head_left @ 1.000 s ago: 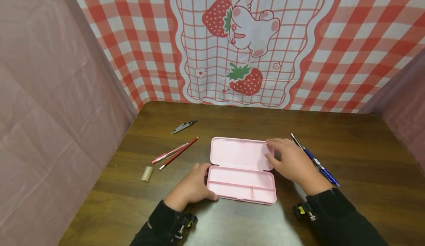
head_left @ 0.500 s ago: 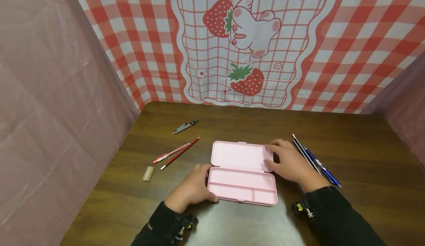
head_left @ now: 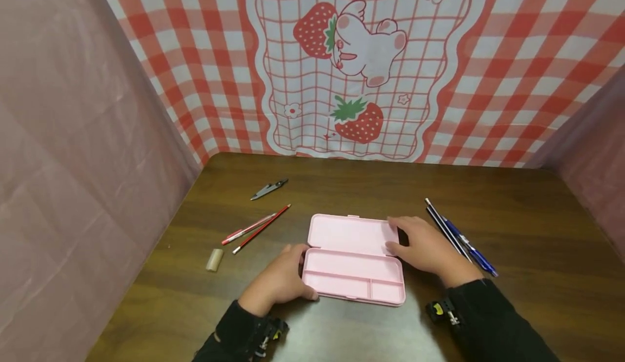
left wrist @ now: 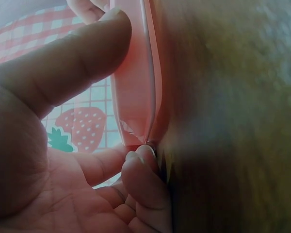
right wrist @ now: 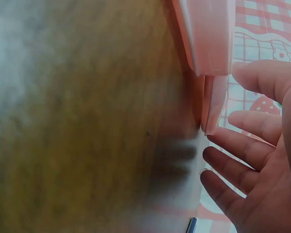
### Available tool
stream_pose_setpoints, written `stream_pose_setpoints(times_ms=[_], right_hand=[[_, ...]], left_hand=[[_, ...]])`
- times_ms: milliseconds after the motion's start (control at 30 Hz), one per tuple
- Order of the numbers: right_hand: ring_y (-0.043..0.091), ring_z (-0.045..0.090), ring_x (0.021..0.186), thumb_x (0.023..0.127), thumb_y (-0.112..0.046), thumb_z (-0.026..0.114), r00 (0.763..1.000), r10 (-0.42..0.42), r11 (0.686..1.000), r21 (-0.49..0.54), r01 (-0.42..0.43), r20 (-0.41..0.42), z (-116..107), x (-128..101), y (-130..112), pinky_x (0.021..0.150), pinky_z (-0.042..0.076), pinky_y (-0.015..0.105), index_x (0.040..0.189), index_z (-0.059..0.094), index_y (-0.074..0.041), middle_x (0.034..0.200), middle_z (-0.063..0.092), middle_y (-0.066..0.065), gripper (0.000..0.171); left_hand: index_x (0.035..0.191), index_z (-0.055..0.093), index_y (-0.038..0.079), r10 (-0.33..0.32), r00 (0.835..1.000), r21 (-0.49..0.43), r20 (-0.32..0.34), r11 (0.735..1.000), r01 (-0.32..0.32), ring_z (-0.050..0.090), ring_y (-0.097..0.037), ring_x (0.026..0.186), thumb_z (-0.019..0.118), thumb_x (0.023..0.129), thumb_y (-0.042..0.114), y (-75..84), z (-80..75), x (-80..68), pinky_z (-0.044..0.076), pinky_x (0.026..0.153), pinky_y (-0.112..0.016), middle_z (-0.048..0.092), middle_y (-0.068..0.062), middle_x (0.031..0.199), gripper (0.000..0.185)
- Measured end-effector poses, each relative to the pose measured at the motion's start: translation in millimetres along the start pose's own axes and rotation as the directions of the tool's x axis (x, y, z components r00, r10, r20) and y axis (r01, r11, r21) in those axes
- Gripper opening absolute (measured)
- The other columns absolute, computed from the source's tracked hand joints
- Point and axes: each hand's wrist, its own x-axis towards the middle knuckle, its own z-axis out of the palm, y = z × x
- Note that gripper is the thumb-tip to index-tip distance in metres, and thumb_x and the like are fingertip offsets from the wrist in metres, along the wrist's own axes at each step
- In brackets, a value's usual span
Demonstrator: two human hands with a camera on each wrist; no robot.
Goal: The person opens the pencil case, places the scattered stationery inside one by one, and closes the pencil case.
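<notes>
An open pink pencil case lies at the table's middle, its tray (head_left: 354, 281) toward me and its lid (head_left: 348, 234) behind it. My left hand (head_left: 285, 278) grips the tray's left end. In the left wrist view the thumb (left wrist: 82, 53) lies on the case (left wrist: 136, 92) and curled fingers (left wrist: 140, 170) tuck under its end. My right hand (head_left: 415, 245) touches the lid's right end with relaxed fingers. The right wrist view shows those fingers (right wrist: 237, 145) straight beside the case's edge (right wrist: 211, 43).
Left of the case lie a red pen (head_left: 246, 229), a red pencil (head_left: 266, 224), a beige eraser (head_left: 214, 259) and small black snips (head_left: 269, 188). A black pencil (head_left: 439, 221) and blue pens (head_left: 471, 247) lie at the right. Cloth walls (head_left: 73, 134) enclose the table.
The lid's far edge and my right hand have shifted slightly toward me. My left hand has stayed on the tray's end.
</notes>
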Motion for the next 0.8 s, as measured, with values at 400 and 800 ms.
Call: stream_pose_setpoints(times_ms=[400,800], right_hand=[[0.033,0.043,0.123,0.083,-0.04,0.069,1.0,0.008,1.0,0.0,-0.008,0.012,3.5,-6.1,-6.2,0.097,0.035,0.053,0.134,0.05,-0.007,0.132,0.051,0.014,0.064],[0.037,0.035,0.129,0.082,-0.041,0.068,0.999,0.034,0.999,-0.025,-0.034,-0.014,4.4,-11.7,-13.8,0.097,0.032,0.057,0.137,0.047,-0.011,0.141,0.041,0.016,0.066]], left_hand=[[0.128,0.047,0.006,0.011,1.0,-0.025,0.011,1.0,-0.01,0.048,-0.019,0.092,0.091,0.052,0.029,-2.3,0.0,-3.7,0.041,0.083,-0.041,0.046,-0.006,0.108,0.091],[0.129,0.046,0.004,0.027,1.0,-0.03,0.004,0.999,-0.026,0.049,-0.019,0.089,0.091,0.051,0.029,-1.6,0.4,-2.4,0.042,0.081,-0.042,0.047,-0.006,0.104,0.093]])
